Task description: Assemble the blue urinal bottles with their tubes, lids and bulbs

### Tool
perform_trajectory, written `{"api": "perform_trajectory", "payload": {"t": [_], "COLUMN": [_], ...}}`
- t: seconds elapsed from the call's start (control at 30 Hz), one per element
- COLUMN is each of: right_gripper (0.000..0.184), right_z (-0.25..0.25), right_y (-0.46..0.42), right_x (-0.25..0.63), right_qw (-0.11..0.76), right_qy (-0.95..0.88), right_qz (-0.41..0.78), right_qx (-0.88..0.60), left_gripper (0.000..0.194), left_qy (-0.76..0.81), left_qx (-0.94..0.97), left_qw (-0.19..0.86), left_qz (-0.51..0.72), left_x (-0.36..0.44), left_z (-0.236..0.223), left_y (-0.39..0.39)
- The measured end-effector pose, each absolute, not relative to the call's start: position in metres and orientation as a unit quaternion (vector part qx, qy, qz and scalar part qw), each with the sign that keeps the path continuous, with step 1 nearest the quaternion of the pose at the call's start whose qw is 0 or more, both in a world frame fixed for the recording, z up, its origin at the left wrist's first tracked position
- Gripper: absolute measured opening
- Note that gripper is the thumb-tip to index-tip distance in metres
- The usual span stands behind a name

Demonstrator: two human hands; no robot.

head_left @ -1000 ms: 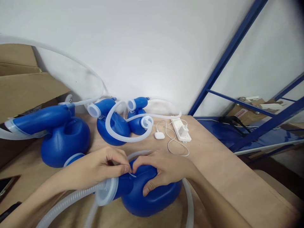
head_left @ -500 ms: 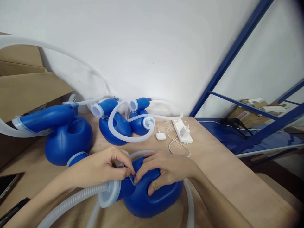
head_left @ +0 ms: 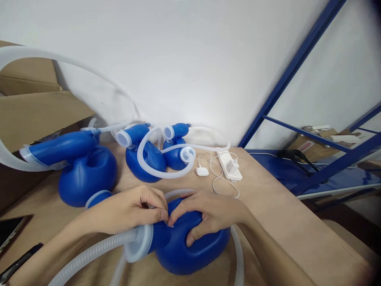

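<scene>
In front of me on the table lies a blue plastic urinal bottle (head_left: 193, 258), its neck pointing left. A translucent collar (head_left: 139, 245) rings the mouth, and a ribbed white hose (head_left: 92, 252) runs from it toward the lower left. My left hand (head_left: 139, 210) is closed above the neck, thumb and index finger pinching a thin clear plastic strip, mostly hidden by the fingers. My right hand (head_left: 212, 212) grips the bottle's body from above, thumb in the hollow by the handle. Its index fingertip presses at the neck, close to my left fingertips.
Several similar blue bottles (head_left: 89, 178) with hoses stand toward the wall. A cardboard box (head_left: 38, 115) is at the left, with a phone (head_left: 10, 230) below it. Behind the bottle lie a white earbud case (head_left: 202, 171) and a power strip (head_left: 229, 167). A blue metal frame (head_left: 291, 63) rises right.
My left fingertips have closed in on the neck, so the clear strip shows less than before. Both hands otherwise stay in place; the view has shifted slightly.
</scene>
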State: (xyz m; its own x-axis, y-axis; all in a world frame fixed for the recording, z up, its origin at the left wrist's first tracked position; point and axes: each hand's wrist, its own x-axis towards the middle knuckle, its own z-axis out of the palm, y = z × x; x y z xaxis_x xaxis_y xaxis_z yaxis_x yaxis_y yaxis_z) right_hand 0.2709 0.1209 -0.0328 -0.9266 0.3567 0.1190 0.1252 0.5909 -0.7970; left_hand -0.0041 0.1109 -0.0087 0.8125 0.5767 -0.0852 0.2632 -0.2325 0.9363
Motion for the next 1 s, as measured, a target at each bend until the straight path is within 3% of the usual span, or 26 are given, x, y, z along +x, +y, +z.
{"api": "perform_trajectory", "payload": {"t": [0.17, 0.63, 1.0], "right_gripper": [0.033, 0.03, 0.042], "right_z": [-0.0349, -0.0366, -0.0423], "right_y": [0.1217, 0.1222, 0.1255], "right_x": [0.2702, 0.2702, 0.2724], "right_qw": [0.153, 0.159, 0.144], "right_qy": [-0.872, -0.874, -0.867], "right_qz": [0.451, 0.447, 0.467], "right_qx": [-0.115, -0.104, -0.099], "left_gripper": [0.023, 0.025, 0.029], "left_qy": [0.269, 0.281, 0.259], "left_qx": [0.767, 0.776, 0.804], "left_qw": [0.564, 0.546, 0.516], "left_qz": [0.145, 0.146, 0.141], "left_x": [-0.0043, -0.0056, -0.0079], "left_z": [-0.0082, -0.0113, -0.012], "left_y": [0.1113, 0.1094, 0.1083]}}
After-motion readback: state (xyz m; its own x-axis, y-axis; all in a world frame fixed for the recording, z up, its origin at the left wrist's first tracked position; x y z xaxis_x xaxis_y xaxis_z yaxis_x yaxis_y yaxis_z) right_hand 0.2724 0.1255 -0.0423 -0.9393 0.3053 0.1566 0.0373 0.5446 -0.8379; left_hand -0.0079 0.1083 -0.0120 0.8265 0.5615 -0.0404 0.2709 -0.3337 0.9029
